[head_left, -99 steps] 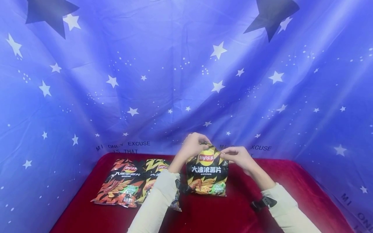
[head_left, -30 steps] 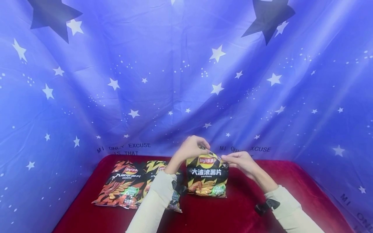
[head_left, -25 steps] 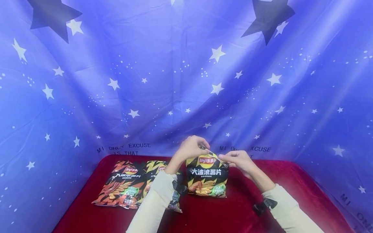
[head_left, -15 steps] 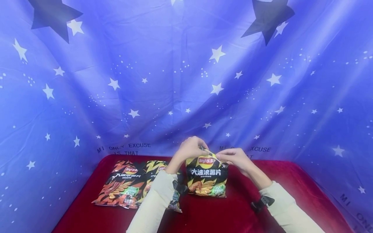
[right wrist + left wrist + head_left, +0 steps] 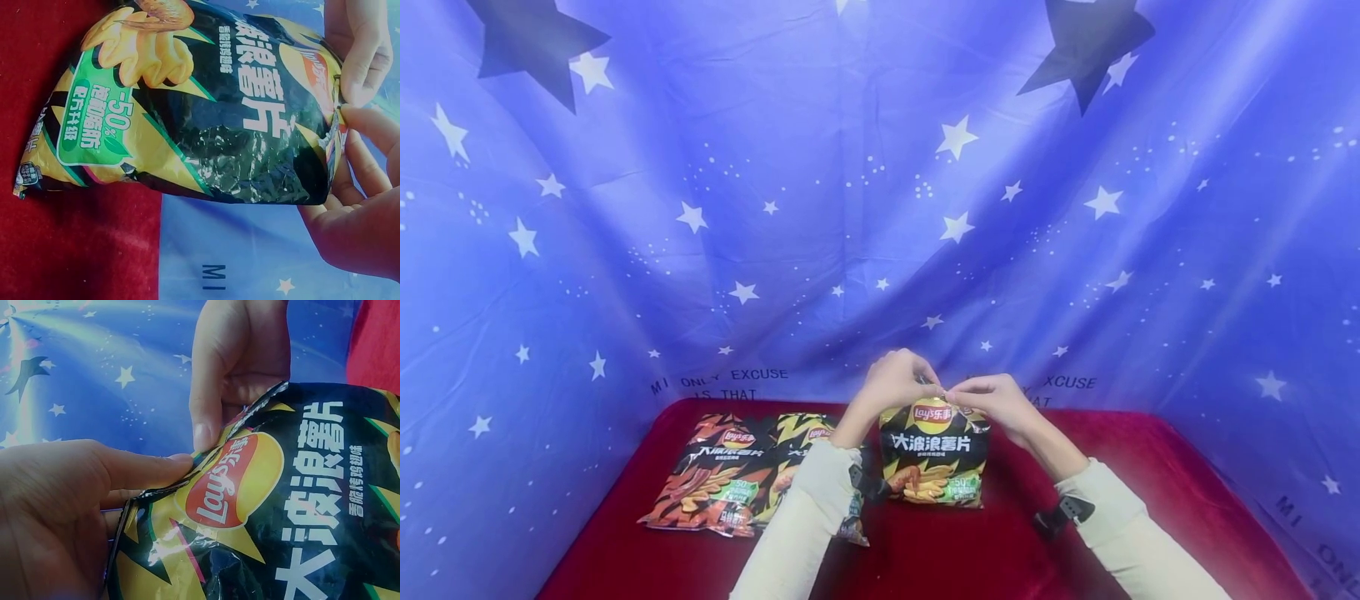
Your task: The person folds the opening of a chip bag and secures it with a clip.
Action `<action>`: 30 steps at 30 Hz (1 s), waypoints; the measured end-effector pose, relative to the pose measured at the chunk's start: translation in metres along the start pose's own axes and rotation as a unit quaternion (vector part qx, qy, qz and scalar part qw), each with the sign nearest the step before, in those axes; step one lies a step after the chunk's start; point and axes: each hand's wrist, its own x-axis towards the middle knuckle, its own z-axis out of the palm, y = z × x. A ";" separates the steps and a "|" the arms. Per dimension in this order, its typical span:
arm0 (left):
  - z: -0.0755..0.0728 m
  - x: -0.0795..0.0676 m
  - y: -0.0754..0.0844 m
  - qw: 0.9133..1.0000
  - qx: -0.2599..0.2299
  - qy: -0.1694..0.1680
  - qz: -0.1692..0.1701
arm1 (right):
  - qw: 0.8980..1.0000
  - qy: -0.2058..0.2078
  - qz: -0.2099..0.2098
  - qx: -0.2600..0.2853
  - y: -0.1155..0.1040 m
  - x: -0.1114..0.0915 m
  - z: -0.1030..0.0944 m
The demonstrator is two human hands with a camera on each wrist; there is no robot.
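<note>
A black and yellow bag of potato chips [image 5: 931, 454] stands upright on the red cloth, its printed front facing me. My left hand [image 5: 898, 379] pinches the top seam near the middle, thumb in front. Close beside it, my right hand [image 5: 996, 398] pinches the same seam. In the left wrist view, the left thumb [image 5: 150, 467] and the right thumb [image 5: 205, 419] lie almost together along the seam. From the right wrist view, the bag [image 5: 206, 112] looks full and puffed, and the right fingers [image 5: 365, 165] reach behind its top edge. Whether the seam is torn cannot be told.
Left of the held bag, an orange and black chip bag [image 5: 703, 483] lies on the red cloth [image 5: 1015, 558]. A yellow and black chip bag [image 5: 793, 433] lies beside it, partly behind my left forearm. A blue star-patterned curtain [image 5: 820, 250] hangs behind and at both sides.
My right hand has shifted left along the bag's top edge, from the right corner to beside my left hand. The left hand keeps its place, and the bag still stands on the cloth.
</note>
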 end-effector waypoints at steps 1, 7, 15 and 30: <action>0.000 0.000 0.000 1.000 0.003 0.003 0.002 | 1.000 -0.001 0.002 -0.005 0.000 0.000 0.000; -0.001 -0.001 0.000 1.000 0.005 0.008 0.008 | 0.999 -0.007 0.011 -0.034 0.003 -0.004 -0.008; -0.001 0.000 -0.001 1.000 0.000 0.003 0.008 | 0.998 -0.037 0.016 -0.043 0.010 -0.009 -0.022; -0.009 -0.005 -0.005 1.000 -0.014 -0.022 0.015 | 0.995 -0.091 0.012 -0.049 0.018 -0.010 -0.036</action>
